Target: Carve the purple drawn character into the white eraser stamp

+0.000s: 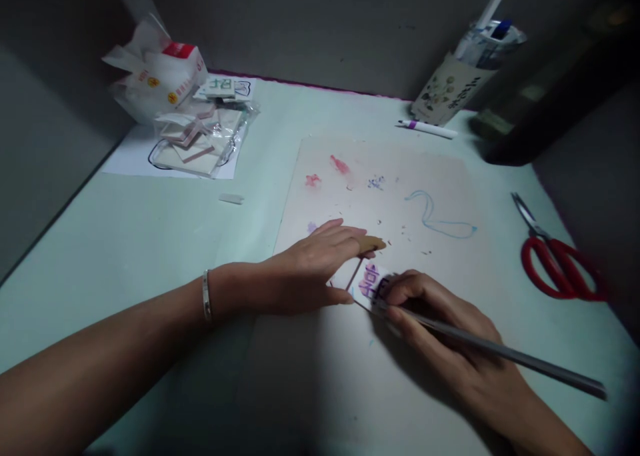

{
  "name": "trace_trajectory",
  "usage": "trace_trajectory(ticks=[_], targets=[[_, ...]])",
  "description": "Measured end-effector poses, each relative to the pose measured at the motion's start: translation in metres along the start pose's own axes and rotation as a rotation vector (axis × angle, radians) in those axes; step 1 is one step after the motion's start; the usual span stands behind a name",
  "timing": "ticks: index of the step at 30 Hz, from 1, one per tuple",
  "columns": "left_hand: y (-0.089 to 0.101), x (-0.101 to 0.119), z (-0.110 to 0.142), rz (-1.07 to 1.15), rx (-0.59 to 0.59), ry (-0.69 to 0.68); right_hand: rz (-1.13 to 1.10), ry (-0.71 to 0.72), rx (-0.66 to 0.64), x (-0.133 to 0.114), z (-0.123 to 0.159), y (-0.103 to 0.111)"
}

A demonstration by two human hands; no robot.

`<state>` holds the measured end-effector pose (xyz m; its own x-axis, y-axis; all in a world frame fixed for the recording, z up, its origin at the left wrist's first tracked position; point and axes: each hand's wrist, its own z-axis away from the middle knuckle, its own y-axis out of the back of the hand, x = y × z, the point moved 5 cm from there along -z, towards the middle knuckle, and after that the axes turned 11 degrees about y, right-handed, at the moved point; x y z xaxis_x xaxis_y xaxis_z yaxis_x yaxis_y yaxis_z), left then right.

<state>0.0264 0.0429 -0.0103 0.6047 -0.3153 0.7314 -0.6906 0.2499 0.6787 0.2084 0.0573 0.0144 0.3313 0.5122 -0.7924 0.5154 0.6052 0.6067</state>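
Observation:
Under my hands lies a small white block (369, 279) with purple markings and dark lines on its top. My left hand (313, 263) steadies it, thumb on the near side and fingers on the far side; one finger wears a yellowish cover (371, 244). My right hand (440, 336) is closed around a long, slim, dark grey pen-like tool (545, 365). Its front end is at the block's right part, where my fingers hide the tip. Beneath the block is a pale board (320, 389) with small dark crumbs and red, purple and blue marks.
Red-handled scissors (555, 269) lie at the right. A white marker (431, 129) lies before a pen holder (445, 89), beside a dark bottle-like object (545, 103). At the back left are bagged white blocks (200, 143) and a plastic bag (155, 76). A white scrap (231, 199) lies nearer.

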Motion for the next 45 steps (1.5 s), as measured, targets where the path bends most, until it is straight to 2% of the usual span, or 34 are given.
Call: trace_trajectory(ticks=[8,25,34,38,40,45], targets=[[0.002,-0.003,-0.003,-0.007,-0.029,-0.021,-0.013,0.071,-0.057,-0.009,-0.004,0.001],[0.001,-0.001,0.000,-0.004,-0.049,-0.058,-0.072,0.003,-0.076,-0.003,-0.003,0.002],[0.002,-0.002,-0.001,-0.022,-0.040,-0.069,-0.038,0.032,-0.067,-0.008,-0.005,0.001],[0.002,-0.001,0.003,-0.039,-0.055,-0.087,0.039,0.092,0.009,-0.017,-0.002,-0.006],[0.002,0.002,0.007,-0.045,-0.020,-0.045,0.085,0.142,0.057,-0.021,0.000,-0.009],[-0.004,0.020,0.013,-0.121,0.199,0.145,0.184,0.255,0.076,-0.026,-0.001,-0.012]])
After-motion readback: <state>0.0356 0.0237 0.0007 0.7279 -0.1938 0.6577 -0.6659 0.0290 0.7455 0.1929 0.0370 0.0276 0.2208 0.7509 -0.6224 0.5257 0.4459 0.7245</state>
